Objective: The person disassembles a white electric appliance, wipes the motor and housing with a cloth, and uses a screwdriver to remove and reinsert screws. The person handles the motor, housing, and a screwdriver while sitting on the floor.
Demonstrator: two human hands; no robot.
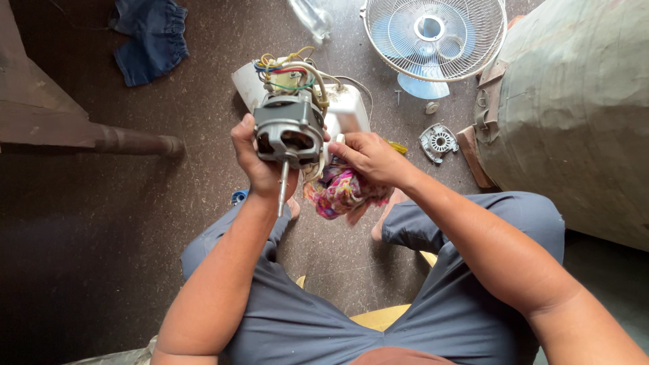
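Seated person's left hand (255,162) grips a grey fan motor (289,130), shaft pointing at six o'clock. Right hand (370,157), at three o'clock, clutches a colourful rag (341,192) against it. Fan guard (433,37) lies at one o'clock.

Head camera, looking steeply down, close over lap, floor.

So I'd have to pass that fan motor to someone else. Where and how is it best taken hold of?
Probably by the grey metal body of the fan motor, from its sides, as the left hand does now. That block is broad and solid. The thin shaft sticks out below and the loose coloured wires bunch at the far end; neither offers a firm grip. The right hand holds a patterned cloth beside it.
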